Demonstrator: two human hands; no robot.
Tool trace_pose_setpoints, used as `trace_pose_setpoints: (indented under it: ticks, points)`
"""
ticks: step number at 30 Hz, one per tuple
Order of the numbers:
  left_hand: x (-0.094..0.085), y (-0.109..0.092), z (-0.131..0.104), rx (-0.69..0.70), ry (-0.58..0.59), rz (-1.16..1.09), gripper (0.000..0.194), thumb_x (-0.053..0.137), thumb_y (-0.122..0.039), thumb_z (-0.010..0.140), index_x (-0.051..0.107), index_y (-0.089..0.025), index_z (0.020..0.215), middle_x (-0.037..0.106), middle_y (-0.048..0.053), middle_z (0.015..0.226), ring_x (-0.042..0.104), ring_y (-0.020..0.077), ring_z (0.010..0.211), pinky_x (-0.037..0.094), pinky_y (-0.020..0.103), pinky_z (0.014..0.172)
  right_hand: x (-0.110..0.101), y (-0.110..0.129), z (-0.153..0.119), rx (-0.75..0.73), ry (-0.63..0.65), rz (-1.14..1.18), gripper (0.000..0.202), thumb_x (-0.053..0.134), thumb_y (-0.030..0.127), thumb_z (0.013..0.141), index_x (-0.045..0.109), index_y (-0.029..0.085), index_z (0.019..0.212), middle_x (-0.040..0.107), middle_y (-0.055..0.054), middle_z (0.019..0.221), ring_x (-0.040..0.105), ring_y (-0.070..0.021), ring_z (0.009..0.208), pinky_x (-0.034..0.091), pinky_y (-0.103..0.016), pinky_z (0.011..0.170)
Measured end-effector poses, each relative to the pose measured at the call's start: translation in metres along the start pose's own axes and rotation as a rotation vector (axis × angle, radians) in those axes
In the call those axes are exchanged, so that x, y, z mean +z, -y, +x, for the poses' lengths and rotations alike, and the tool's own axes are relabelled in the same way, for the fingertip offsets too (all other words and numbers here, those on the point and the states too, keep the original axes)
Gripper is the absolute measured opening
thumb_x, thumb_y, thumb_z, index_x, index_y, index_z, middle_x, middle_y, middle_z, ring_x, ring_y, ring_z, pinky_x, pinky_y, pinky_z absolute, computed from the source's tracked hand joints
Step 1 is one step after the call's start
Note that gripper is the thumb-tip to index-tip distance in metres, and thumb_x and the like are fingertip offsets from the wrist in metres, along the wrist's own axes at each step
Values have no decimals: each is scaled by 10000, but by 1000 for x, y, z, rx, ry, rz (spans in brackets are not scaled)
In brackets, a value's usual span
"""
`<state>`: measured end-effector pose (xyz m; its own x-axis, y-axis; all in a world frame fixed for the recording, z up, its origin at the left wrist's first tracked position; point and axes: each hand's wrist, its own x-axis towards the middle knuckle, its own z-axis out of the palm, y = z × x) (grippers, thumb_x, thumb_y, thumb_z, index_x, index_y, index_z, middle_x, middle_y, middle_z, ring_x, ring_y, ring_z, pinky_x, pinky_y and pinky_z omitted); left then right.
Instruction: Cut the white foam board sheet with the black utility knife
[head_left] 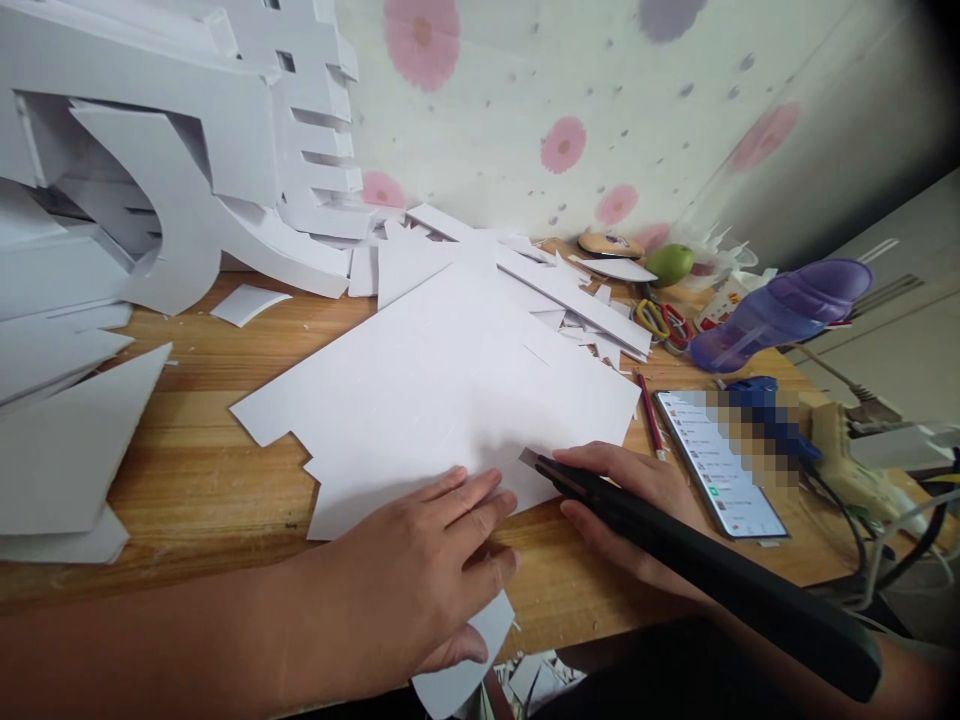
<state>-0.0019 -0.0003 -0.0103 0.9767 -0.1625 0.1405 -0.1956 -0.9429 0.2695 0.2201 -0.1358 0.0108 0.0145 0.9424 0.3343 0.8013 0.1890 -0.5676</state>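
Observation:
My left hand (427, 570) lies flat with fingers spread on the near corner of a large white cut sheet (442, 390) on the wooden table (195, 470). My right hand (637, 500) grips a long black utility knife (705, 560); its blade tip touches the sheet's near right edge, just right of my left fingertips. A small white offcut (465, 650) pokes out under my left hand at the table's front edge.
A large white foam-board model (172, 150) fills the back left. White scraps (570, 290) lie behind the sheet. On the right are a red pencil (651, 415), a phone (720, 465), scissors (664, 322), a purple bottle (780, 310), a green fruit (670, 263), and a glue gun (847, 460) with cables.

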Motion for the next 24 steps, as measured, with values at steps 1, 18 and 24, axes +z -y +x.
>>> trace_pose_setpoints:
  ticks: [1, 18, 24]
  points:
    - [-1, 0, 0, 1, 4, 2, 535, 638, -512, 857, 565, -180, 1269, 506, 197, 1424, 394, 361, 1375, 330, 515, 1115, 0, 0, 0, -3, 2, 2, 335, 594, 162, 846, 550, 261, 1163, 734, -32, 904, 722, -182, 712, 593, -284, 613]
    - [-5, -2, 1, -13, 38, -7, 506, 633, -493, 862, 573, -188, 1261, 512, 190, 1417, 408, 371, 1361, 326, 517, 1114, 4, -2, 4, -11, 35, 17, 304, 593, 176, 866, 571, 221, 1166, 717, -47, 893, 699, -155, 703, 564, -252, 605]
    - [-6, -5, 2, -38, 58, -8, 532, 683, -473, 829, 574, -193, 1268, 500, 185, 1433, 388, 372, 1377, 308, 522, 1130, 4, -2, 8, -7, 64, 1, 264, 586, 177, 871, 576, 198, 1134, 705, -37, 841, 666, -144, 650, 532, -256, 573]
